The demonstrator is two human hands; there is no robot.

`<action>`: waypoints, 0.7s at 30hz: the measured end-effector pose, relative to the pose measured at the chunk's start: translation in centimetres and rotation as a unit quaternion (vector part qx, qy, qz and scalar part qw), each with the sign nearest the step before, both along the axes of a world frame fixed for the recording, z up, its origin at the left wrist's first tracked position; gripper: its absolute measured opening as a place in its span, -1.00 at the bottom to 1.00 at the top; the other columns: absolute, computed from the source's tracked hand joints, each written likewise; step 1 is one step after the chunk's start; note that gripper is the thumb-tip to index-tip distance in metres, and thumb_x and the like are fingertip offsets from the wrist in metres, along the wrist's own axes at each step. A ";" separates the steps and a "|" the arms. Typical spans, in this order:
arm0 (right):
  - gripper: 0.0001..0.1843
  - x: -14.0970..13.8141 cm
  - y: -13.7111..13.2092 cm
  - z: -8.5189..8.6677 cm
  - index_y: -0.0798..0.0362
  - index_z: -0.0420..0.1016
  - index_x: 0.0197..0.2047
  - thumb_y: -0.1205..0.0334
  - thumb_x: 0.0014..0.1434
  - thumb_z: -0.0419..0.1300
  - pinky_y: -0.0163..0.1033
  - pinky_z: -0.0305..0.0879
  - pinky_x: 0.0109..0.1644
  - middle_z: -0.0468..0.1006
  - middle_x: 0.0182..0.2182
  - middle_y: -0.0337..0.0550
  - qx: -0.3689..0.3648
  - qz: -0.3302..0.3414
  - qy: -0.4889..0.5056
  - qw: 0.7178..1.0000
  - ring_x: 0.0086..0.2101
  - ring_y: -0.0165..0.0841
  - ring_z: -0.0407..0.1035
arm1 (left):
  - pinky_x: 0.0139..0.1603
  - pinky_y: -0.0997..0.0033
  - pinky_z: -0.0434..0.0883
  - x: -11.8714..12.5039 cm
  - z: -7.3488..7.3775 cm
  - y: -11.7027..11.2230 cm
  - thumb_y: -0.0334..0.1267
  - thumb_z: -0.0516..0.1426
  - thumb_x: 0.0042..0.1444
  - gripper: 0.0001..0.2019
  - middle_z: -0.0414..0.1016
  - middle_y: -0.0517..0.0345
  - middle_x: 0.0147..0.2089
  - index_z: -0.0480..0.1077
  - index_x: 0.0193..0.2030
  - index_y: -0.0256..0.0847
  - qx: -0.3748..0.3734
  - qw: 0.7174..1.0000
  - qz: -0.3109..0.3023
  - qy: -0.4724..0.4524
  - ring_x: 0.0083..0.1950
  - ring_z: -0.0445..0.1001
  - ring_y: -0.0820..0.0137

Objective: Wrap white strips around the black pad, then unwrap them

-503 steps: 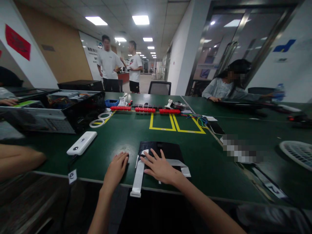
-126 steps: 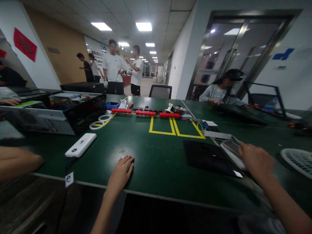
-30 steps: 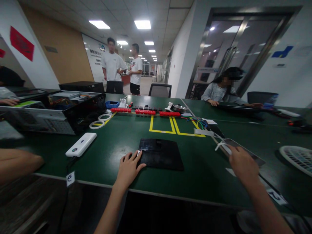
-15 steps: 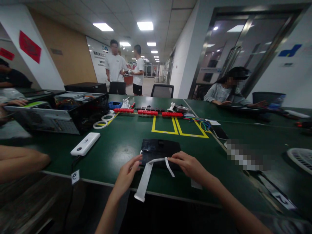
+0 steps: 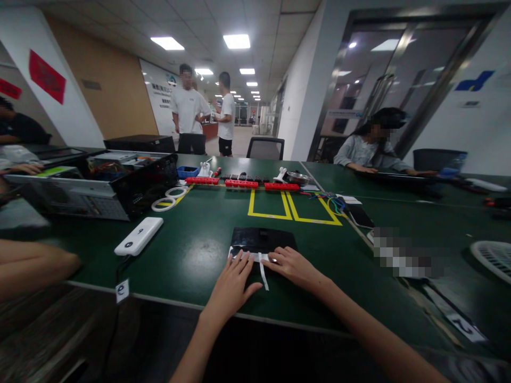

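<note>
A flat black panel with a glossy surface [image 5: 261, 236] lies on the table in front of me. Along its near edge runs a white flat ribbon cable [image 5: 255, 257], with a narrow white tail [image 5: 264, 276] hanging toward me. My left hand [image 5: 235, 279] lies palm down with its fingers stretched over the left part of the cable and the panel's near edge. The fingers of my right hand [image 5: 293, 264] are bent together, their tips at the cable just right of the tail. Both hands hide parts of the cable and panel.
On the green table [image 5: 199, 234] stand a white power bank [image 5: 139, 235] and an opened computer case [image 5: 91, 183] at left. Red power strips [image 5: 241, 183] lie beyond yellow taped outlines [image 5: 269, 215]. Another person's forearm [image 5: 38, 268] rests at left; a seated person [image 5: 371, 141] is at right.
My left hand has moved right and flattened over the ribbon cable, whose long loose end no longer shows. My right hand has shifted slightly left, and the narrow tail moved left.
</note>
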State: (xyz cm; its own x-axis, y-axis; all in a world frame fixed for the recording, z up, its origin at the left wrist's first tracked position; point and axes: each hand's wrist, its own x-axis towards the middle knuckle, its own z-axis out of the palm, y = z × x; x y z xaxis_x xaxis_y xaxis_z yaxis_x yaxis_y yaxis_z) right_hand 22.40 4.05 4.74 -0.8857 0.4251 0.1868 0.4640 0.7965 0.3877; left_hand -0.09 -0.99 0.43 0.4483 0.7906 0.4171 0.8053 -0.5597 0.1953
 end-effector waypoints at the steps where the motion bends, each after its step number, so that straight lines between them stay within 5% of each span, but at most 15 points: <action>1: -0.58 -0.1 0.1 -0.1 0.00 0.23 0.19 0.37 0.29 -0.08 -0.19 0.17 -0.19 0.45 -0.10 -0.07 0.000 0.004 0.000 1.000 -0.19 -0.32 0.26 | 0.28 -0.07 0.09 0.1 -0.1 0.1 0.00 0.04 0.18 -0.41 0.18 -0.13 0.30 0.10 0.28 -0.25 -0.004 1.000 0.001 0.000 0.34 0.06 0.09; 15: -0.61 -1.0 0.0 -0.1 0.02 0.26 0.16 0.34 0.29 -0.07 -0.18 0.18 -0.18 0.45 -0.09 -0.04 0.000 0.006 -0.010 1.000 -0.17 -0.30 0.29 | 0.25 -0.10 0.13 0.1 -1.2 0.5 0.05 0.05 0.16 -0.40 0.22 -0.23 0.26 0.18 0.24 -0.30 -0.017 0.999 0.037 0.001 0.32 0.09 0.00; 21: -0.57 -1.2 -0.3 0.0 0.03 0.26 0.18 0.40 0.26 -0.07 -0.13 0.24 -0.10 0.42 0.02 -0.02 -0.054 -0.006 0.007 0.999 -0.05 -0.27 0.30 | 0.23 -0.10 0.15 0.3 -1.2 0.4 0.06 0.07 0.14 -0.39 0.23 -0.23 0.26 0.18 0.23 -0.28 -0.022 0.999 0.047 0.010 0.31 0.10 -0.03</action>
